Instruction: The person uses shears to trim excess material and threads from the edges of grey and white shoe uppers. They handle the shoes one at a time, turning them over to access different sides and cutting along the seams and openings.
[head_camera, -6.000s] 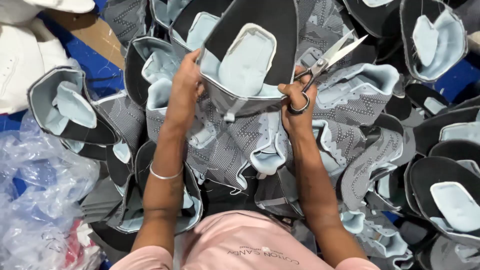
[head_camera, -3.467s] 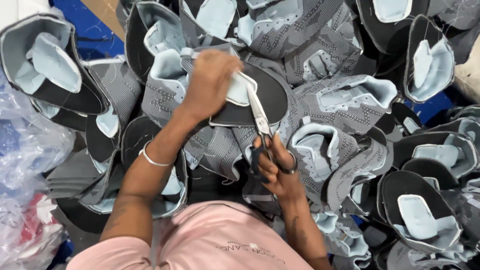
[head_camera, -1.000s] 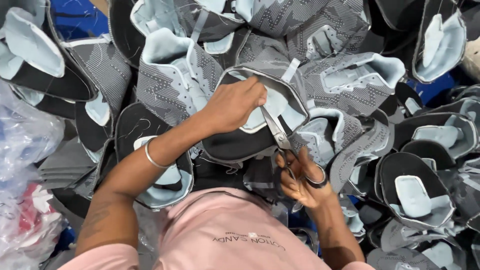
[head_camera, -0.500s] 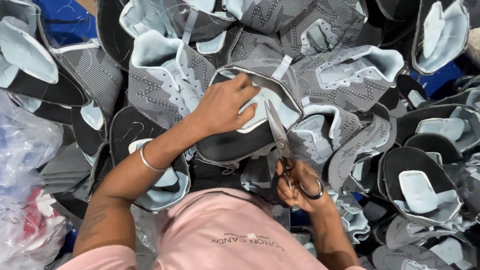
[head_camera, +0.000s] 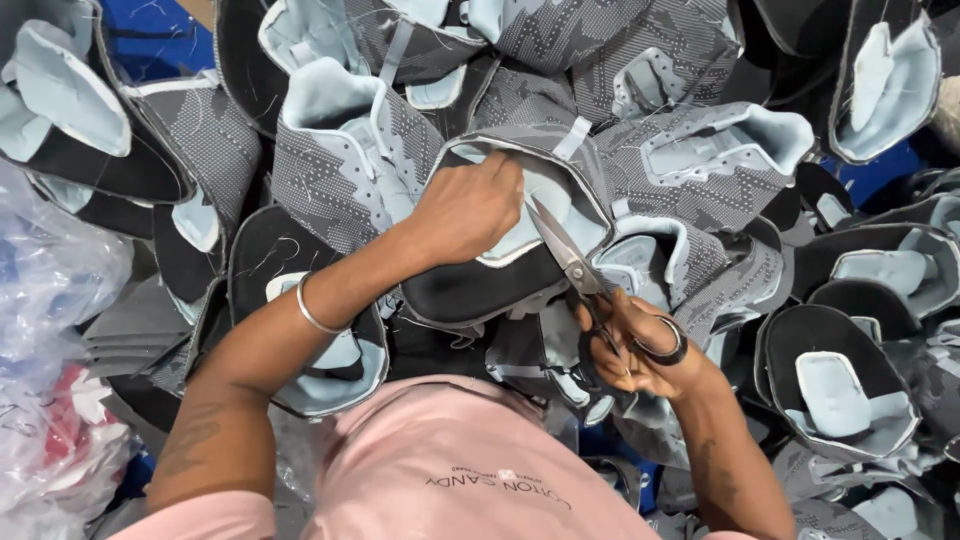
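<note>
Currently the left hand (head_camera: 465, 210) pins the shoe upper (head_camera: 500, 255) by its collar, steadying the edge for trimming. Just right of it, the right hand (head_camera: 640, 345) grips scissors (head_camera: 572, 262), blades nearly closed against that edge, loose uppers (head_camera: 700, 165) piled around both hands.

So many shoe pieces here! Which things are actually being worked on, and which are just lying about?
In use:
- left hand, pressing down on the shoe upper
- right hand, holding the scissors at that upper's rim

Lying about:
- pile of grey and pale blue uppers all around
- clear plastic bags on the left
- blue surface beneath
</note>
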